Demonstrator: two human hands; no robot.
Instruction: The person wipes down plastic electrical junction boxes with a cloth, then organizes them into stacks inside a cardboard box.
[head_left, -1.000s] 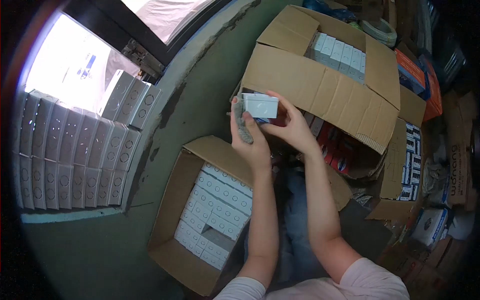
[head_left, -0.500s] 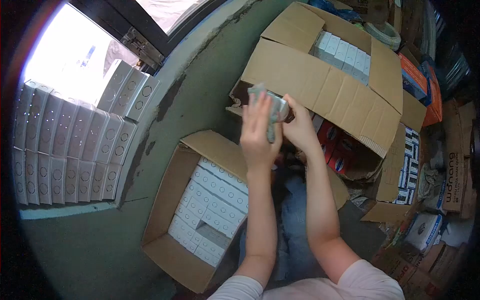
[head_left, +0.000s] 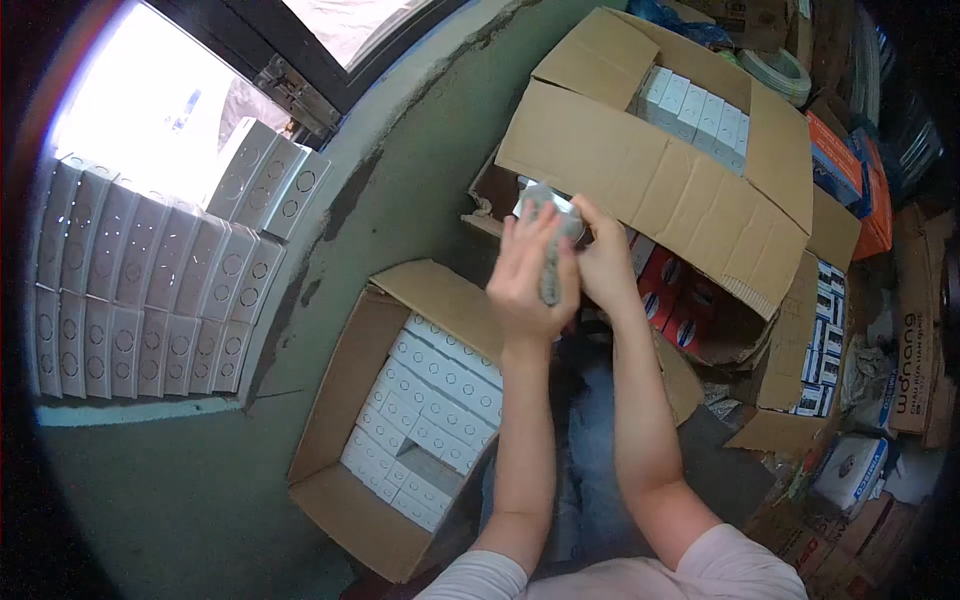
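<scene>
My left hand presses a crumpled grey-green cloth against a small white electrical box, its fingers slightly blurred. The white electrical box is gripped from the right by my right hand and is mostly covered by the cloth and fingers. Below my hands at the left, an open cardboard carton holds rows of white boxes with round knockouts, with one gap among them. Similar white boxes stand stacked on the window ledge.
A large open carton with more white boxes stands ahead on the right. Under its flap are red boxes. Another carton with blue-and-white packs stands farther right. A green wall runs along the left.
The cloth and my left hand have shifted slightly right and down over the white electrical box. My right hand still grips it. The camera view has shifted a little.
</scene>
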